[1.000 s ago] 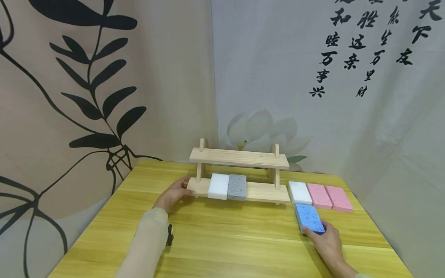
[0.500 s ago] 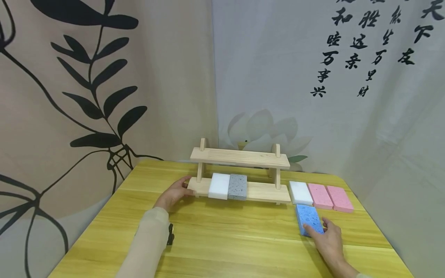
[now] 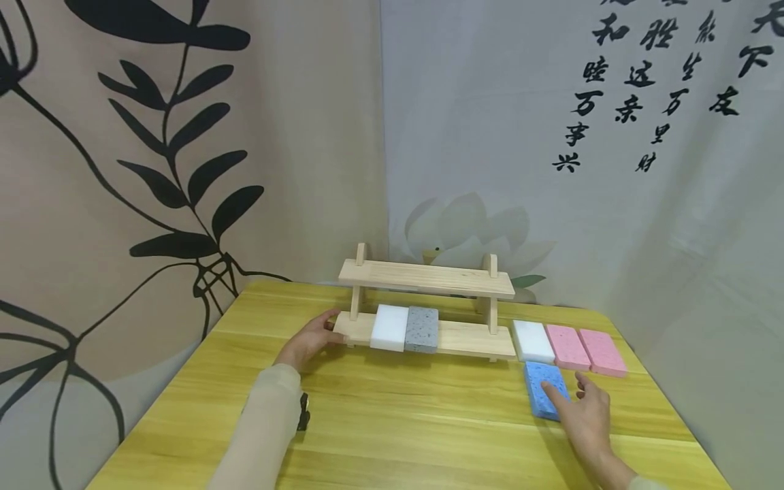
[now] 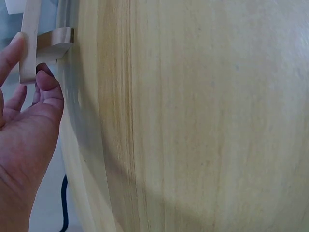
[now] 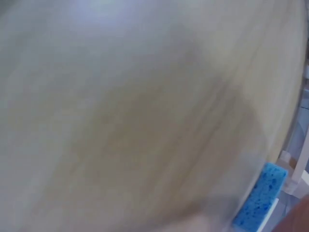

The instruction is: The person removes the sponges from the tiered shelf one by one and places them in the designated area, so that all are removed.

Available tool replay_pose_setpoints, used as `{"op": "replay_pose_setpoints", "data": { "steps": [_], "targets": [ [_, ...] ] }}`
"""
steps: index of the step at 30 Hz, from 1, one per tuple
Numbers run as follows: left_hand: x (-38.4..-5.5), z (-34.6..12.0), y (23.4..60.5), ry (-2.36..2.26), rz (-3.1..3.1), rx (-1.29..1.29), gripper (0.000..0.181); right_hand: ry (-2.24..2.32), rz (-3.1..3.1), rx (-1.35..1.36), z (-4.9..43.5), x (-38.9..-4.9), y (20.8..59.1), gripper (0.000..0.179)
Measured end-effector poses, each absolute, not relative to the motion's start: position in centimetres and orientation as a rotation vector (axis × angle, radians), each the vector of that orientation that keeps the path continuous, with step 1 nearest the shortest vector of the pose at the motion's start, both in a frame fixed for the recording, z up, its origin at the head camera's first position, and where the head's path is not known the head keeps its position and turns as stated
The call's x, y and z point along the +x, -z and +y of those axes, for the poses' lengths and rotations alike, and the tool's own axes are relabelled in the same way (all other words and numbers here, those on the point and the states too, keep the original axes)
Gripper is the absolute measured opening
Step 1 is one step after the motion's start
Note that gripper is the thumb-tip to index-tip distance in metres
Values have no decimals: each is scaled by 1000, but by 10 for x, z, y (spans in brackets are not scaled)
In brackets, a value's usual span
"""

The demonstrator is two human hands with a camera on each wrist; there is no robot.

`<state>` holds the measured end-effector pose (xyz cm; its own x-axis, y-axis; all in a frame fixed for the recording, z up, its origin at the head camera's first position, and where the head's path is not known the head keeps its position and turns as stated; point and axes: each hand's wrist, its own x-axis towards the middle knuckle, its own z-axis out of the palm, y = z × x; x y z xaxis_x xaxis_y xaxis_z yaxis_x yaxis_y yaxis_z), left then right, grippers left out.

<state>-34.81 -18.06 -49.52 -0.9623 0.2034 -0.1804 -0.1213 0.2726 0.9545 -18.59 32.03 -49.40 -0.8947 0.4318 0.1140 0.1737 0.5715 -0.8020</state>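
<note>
Chinese characters (image 3: pixel 640 75), 万事兴 (image 3: pixel 577 134), on curtain (image 3: pixel 490 116)

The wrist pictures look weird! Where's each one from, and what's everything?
No machine here, just a person's left hand and right hand. One picture comes from a head camera; the others come from a camera on each wrist. On the yellow wooden table stands a pale wooden two-level shelf, holding a white rectangular block and a grey speckled rectangular block. Beside it lie another white rectangular block and two pink rectangular blocks. The left hand grips the shelf's end. The right thumb is over a blue rectangular sponge, but doesn't seem to grip it.
</note>
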Motion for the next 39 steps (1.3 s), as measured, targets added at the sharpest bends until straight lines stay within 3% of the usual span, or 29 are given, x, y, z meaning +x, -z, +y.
{"op": "replay_pose_setpoints", "data": {
  "steps": [5,10,20,39],
  "targets": [
    [-350,-180,496,-1748,2271,66,90,-1259,-2485,-456,312,-194,487,76],
    [-349,-179,497,-1745,2276,70,89,-1324,-2478,-431,295,-199,475,87],
    [-348,-180,498,-1752,2270,85,90,-1477,-2413,-312,255,-217,464,84],
    [-350,-183,495,-1745,2242,44,93,-1638,-2280,-324,170,-260,455,78]
  ]
}}
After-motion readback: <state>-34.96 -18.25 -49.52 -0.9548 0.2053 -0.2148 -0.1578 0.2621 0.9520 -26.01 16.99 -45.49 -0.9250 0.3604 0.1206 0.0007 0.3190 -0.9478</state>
